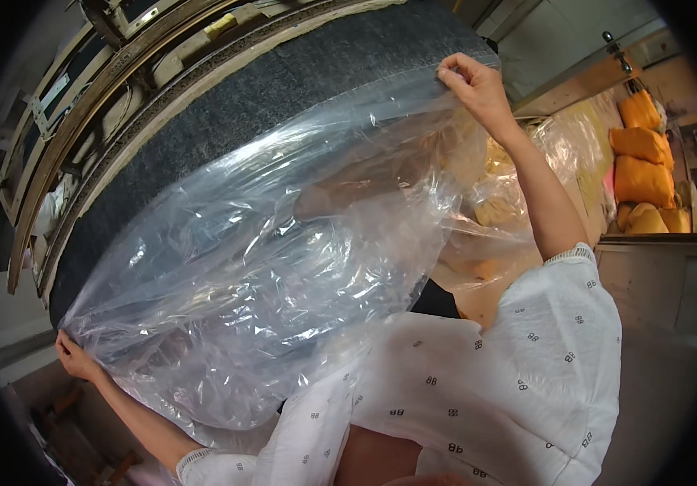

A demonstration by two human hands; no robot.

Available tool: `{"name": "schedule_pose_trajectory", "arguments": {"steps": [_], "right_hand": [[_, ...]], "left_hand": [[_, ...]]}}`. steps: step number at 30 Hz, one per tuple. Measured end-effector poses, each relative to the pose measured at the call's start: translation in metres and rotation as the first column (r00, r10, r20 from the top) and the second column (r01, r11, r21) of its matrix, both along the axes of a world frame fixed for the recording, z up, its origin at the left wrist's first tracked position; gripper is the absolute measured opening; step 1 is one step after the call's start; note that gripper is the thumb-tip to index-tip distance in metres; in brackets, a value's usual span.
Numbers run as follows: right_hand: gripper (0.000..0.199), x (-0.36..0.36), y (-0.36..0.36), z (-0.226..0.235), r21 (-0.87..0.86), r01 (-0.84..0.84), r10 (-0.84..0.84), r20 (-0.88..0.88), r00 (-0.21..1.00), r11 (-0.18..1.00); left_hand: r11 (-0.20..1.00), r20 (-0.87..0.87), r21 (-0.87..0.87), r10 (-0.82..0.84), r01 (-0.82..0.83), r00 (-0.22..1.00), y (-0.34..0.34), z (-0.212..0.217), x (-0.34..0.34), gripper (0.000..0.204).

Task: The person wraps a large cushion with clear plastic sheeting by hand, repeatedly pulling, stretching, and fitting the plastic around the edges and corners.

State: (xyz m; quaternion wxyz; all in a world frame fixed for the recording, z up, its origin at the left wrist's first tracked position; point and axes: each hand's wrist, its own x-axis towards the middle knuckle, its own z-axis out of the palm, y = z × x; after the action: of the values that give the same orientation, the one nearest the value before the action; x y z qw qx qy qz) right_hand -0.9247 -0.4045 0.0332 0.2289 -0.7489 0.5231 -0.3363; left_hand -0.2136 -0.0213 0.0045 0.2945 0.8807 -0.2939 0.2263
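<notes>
A wide sheet of clear plastic film (284,251) is stretched between my two hands over the front of a dark, rough-surfaced work table (227,121). My left hand (75,356) pinches one corner of the film at the table's left end. At the table's far right end, my right hand (476,87) pinches the other corner, its fingers curled together just above the dark surface. The film's upper edge runs from hand to hand; the rest sags in shiny wrinkles toward my body.
Behind the dark surface runs a long wooden and metal frame (93,105) with a yellow piece (220,27) on it. Orange bundles (643,174) are stacked at the right, near more crumpled clear plastic (571,134). Brown wooden pieces (65,401) lie low at the left.
</notes>
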Motion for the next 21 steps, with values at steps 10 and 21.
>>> {"name": "schedule_pose_trajectory", "arguments": {"steps": [10,21], "right_hand": [[0.018,-0.001,-0.014,-0.009,-0.113,-0.017,0.008,-0.077,0.997,0.993],[0.018,0.039,-0.095,0.047,-0.351,-0.056,0.243,0.518,0.820,0.935]], "left_hand": [[0.893,-0.093,-0.441,-0.143,0.088,0.985,0.103,0.027,0.023,0.031],[0.612,-0.342,-0.790,-0.474,0.025,0.812,0.120,0.052,0.002,0.024]]}}
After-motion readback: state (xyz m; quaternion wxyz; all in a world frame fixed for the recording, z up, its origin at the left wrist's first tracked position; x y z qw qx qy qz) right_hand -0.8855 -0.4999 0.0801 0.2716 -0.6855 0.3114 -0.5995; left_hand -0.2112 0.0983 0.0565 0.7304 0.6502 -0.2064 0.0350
